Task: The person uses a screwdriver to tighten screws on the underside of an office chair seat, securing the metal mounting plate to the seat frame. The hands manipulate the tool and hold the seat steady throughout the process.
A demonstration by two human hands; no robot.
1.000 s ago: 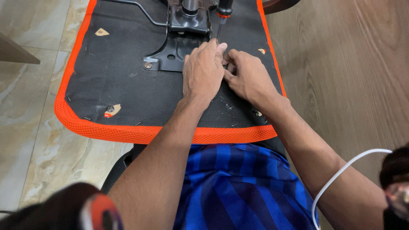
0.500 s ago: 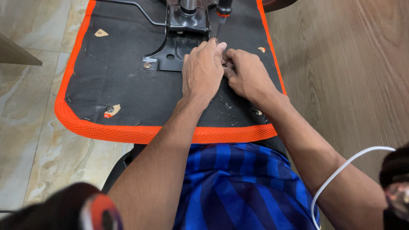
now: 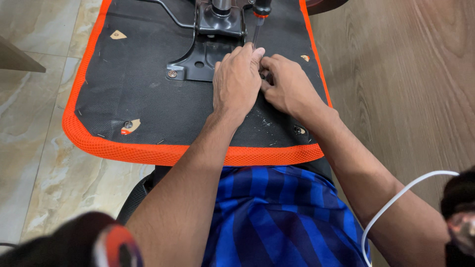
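Now both hands meet on the seat underside [image 3: 148,104]: left hand [image 3: 237,79] flat with loose fingers, right hand [image 3: 287,89] pinching something too hidden to tell, screwdriver [image 3: 259,20] at twelve o'clock.

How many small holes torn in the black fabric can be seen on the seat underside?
4: upper left, lower left, upper right by the orange edge, lower right. The hands may hide more.

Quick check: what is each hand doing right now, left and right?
Left hand: lies knuckles-up on the seat underside by the black bracket; grip cannot be told.
Right hand: fingers curled against the left; what they pinch is hidden.
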